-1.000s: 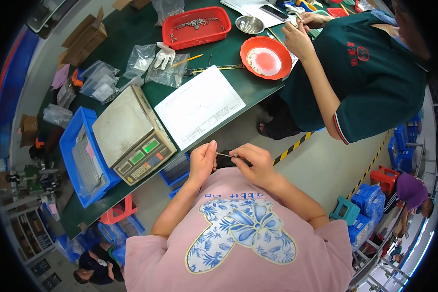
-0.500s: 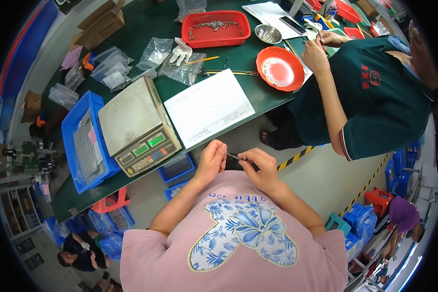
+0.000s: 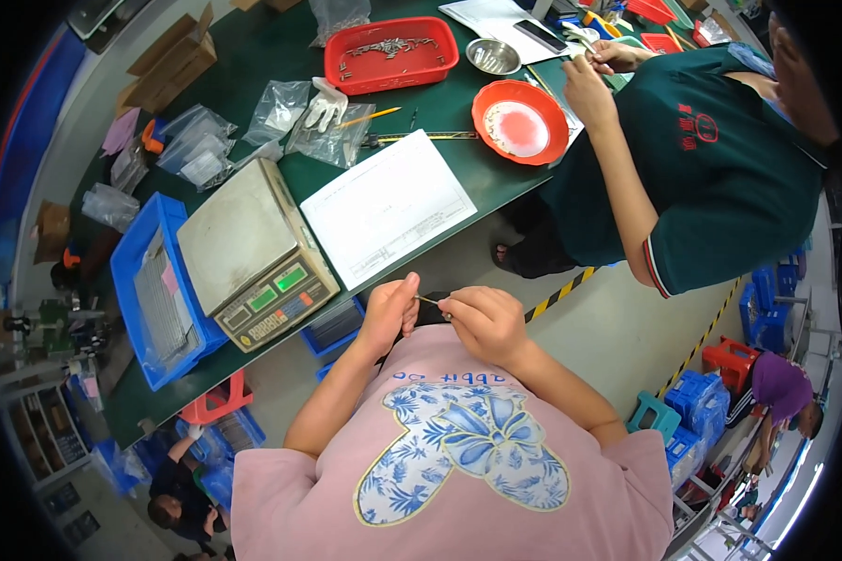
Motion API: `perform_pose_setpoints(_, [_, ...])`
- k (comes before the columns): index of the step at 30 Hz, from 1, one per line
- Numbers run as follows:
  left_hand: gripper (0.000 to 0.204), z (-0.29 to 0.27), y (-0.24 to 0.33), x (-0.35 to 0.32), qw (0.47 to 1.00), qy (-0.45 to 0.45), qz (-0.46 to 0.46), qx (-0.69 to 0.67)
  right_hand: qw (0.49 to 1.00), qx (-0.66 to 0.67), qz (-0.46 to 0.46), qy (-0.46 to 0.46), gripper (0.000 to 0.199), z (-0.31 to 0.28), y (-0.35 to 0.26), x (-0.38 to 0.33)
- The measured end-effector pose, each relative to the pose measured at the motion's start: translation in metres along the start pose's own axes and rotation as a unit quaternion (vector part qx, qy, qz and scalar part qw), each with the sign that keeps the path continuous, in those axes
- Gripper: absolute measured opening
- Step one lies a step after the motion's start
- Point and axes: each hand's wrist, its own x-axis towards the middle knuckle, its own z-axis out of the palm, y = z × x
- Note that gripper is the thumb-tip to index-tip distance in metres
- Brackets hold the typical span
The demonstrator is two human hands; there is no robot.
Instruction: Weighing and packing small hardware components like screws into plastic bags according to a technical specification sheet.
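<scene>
Hands stay together as before – left hand (image 3: 388,313) and right hand (image 3: 482,323) both pinched shut on a thin, stiff metal pin (image 3: 428,300), beside the steel-topped scale (image 3: 253,248).

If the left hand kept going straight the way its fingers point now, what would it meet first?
Probably the white paper sheet at the green table's near edge. The left hand points up-picture pinching a thin pin with the right hand; depth is unclear.
</scene>
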Motion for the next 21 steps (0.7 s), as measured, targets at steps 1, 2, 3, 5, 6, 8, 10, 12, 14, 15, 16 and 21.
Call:
perform_pose_setpoints(1, [0.037, -0.001, -0.001, 0.003, 0.999, -0.014, -0.032, 0.013, 1.0, 0.005, 0.0, -0.001, 0.017, 0.001, 0.0, -0.001])
perform_pose_setpoints(2, [0.035, 0.0, -0.001, 0.004, 0.997, -0.028, -0.065, 0.025, 1.0, 0.003, 0.004, -0.002, 0.017, 0.0, 0.001, -0.002])
perform_pose_setpoints(3, [0.035, 0.003, -0.001, 0.003, 0.997, -0.024, -0.066, 0.024, 1.0, 0.0, 0.008, -0.003, 0.017, -0.001, 0.002, -0.003])
perform_pose_setpoints(5, [0.029, 0.011, 0.0, 0.0, 1.0, -0.005, -0.019, -0.005, 0.999, 0.009, 0.034, -0.011, 0.017, -0.004, 0.002, -0.004])
perform_pose_setpoints(6, [0.021, 0.006, -0.005, 0.002, 0.995, -0.057, 0.013, -0.076, 0.998, 0.014, 0.06, -0.019, 0.016, -0.005, 0.003, -0.004])
perform_pose_setpoints(8, [0.018, 0.007, -0.005, 0.002, 0.997, -0.058, 0.04, -0.042, 0.995, 0.032, 0.089, -0.01, 0.017, -0.005, 0.004, -0.004])
perform_pose_setpoints(10, [0.011, 0.009, -0.005, 0.001, 0.996, -0.054, 0.071, -0.019, 0.992, 0.049, 0.117, -0.001, 0.017, -0.005, 0.005, -0.004])
perform_pose_setpoints(12, [0.014, 0.009, -0.005, 0.001, 0.997, -0.032, 0.069, -0.002, 0.989, 0.069, 0.13, 0.002, 0.017, -0.005, 0.006, -0.005])
perform_pose_setpoints(14, [0.018, 0.007, -0.007, 0.001, 0.998, -0.009, 0.067, 0.014, 0.992, 0.066, 0.111, -0.009, 0.017, -0.005, 0.005, -0.003])
perform_pose_setpoints(15, [0.022, 0.004, -0.011, 0.002, 0.996, 0.0, 0.068, 0.053, 0.994, 0.061, 0.093, -0.019, 0.018, -0.006, 0.004, -0.003])
perform_pose_setpoints(16, [0.026, 0.002, -0.012, 0.002, 0.993, 0.01, 0.068, 0.092, 0.994, 0.062, 0.093, -0.02, 0.018, -0.005, 0.004, -0.002])
perform_pose_setpoints(21, [0.032, 0.012, -0.008, 0.0, 0.993, 0.082, 0.048, 0.073, 0.998, 0.039, 0.045, -0.036, 0.019, -0.002, 0.005, -0.002])
